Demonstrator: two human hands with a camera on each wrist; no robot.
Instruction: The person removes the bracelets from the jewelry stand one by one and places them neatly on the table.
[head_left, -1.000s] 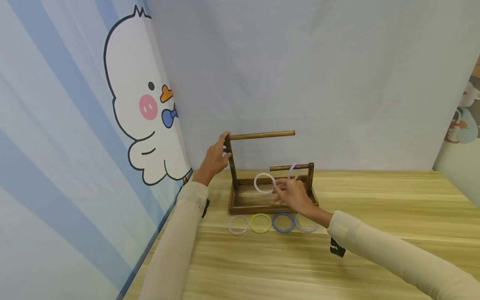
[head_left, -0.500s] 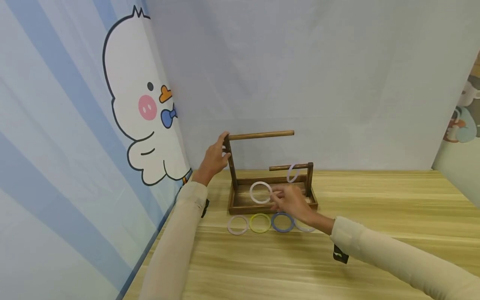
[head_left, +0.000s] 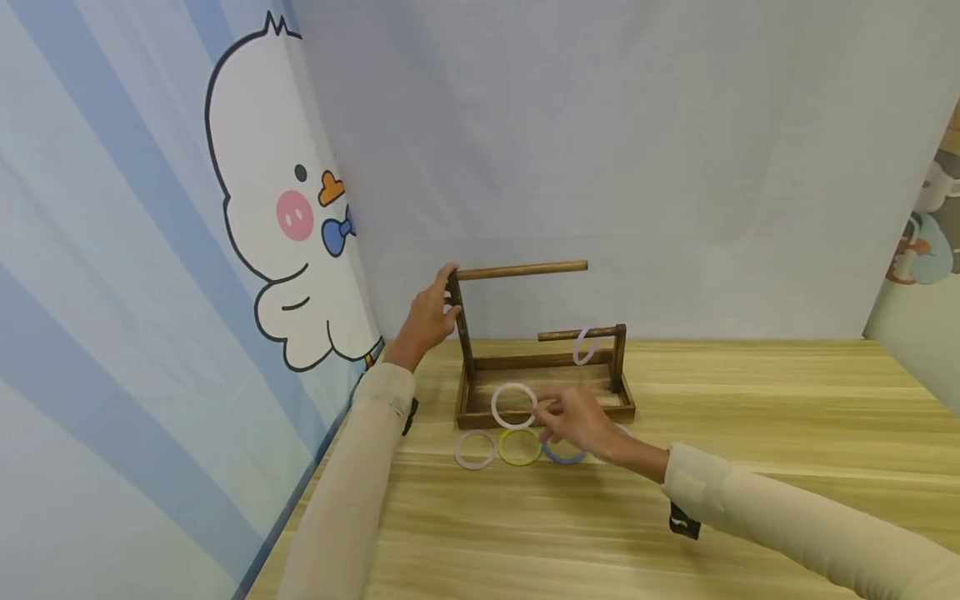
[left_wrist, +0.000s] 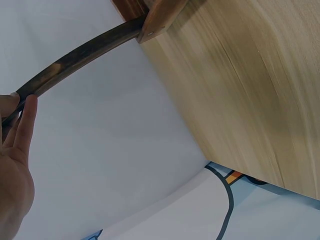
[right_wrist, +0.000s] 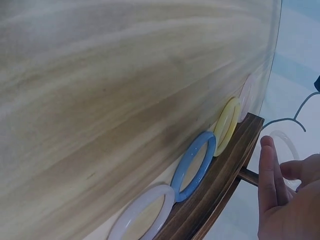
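My left hand [head_left: 429,321] grips the top of the tall left post [left_wrist: 75,60] of a dark wooden bangle stand [head_left: 480,421]. My right hand [head_left: 581,421] pinches a white bangle [head_left: 493,407] by its right side, upright in front of the stand's tray. On the stand's lower bar [head_left: 558,336] hangs a lavender bangle [head_left: 577,353]. A row of bangles lies along the front of the tray: a pale pink one [head_left: 457,451], a yellow one [head_left: 501,448], a blue one [right_wrist: 181,175] and a pale lavender one [right_wrist: 127,214]. In the head view my right hand partly covers the last two.
The stand's upper bar [head_left: 525,271] carries no bangle and points right from the tall post. Behind the wood-grain table [head_left: 750,400] hangs a grey cloth wall [head_left: 637,167]. A striped curtain with a cartoon bird [head_left: 277,167] borders the left side.
My right hand has brought the white bangle down and slightly left, from over the tray to its front edge. The left hand keeps its grip on the post.
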